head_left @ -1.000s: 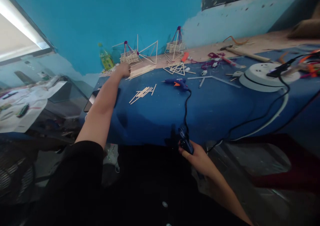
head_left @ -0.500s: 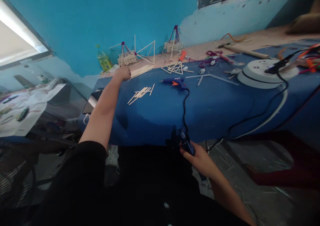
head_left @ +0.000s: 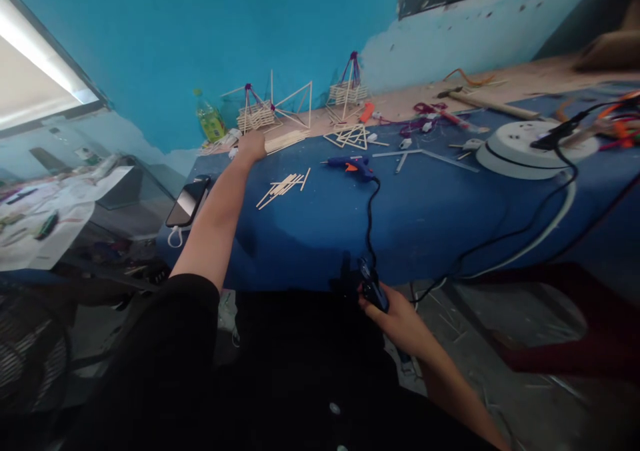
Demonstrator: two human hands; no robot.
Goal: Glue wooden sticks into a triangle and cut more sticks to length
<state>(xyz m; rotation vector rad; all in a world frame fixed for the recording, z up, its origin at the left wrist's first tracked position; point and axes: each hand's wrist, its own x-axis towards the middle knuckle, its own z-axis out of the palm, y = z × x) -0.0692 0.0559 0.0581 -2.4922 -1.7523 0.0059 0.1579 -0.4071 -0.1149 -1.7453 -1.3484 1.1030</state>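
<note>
My left hand [head_left: 253,146] is closed at the left end of a flat pile of thin wooden sticks [head_left: 287,141], its fingertips hidden. Behind it stands a small stick structure [head_left: 255,116] topped with purple ties. My right hand [head_left: 393,311] is wrapped around a dark hand tool [head_left: 373,288] near the table's front edge; its exact kind is unclear. Between the hands lies a loose bunch of short sticks [head_left: 284,188]. A blue glue gun [head_left: 350,166] with an orange trigger rests on the blue table [head_left: 310,231], its black cord running toward the front edge.
A second stick structure [head_left: 347,94] stands by the wall, with flat stick frames [head_left: 349,136] before it. A phone [head_left: 187,203] lies left, near a green-labelled bottle [head_left: 211,121]. Rightward are a hammer [head_left: 493,103], a white cable reel [head_left: 530,148] and trailing cords.
My left hand and forearm have shifted slightly right along the stick pile, showing more of the phone. The right hand keeps its grip on the dark tool.
</note>
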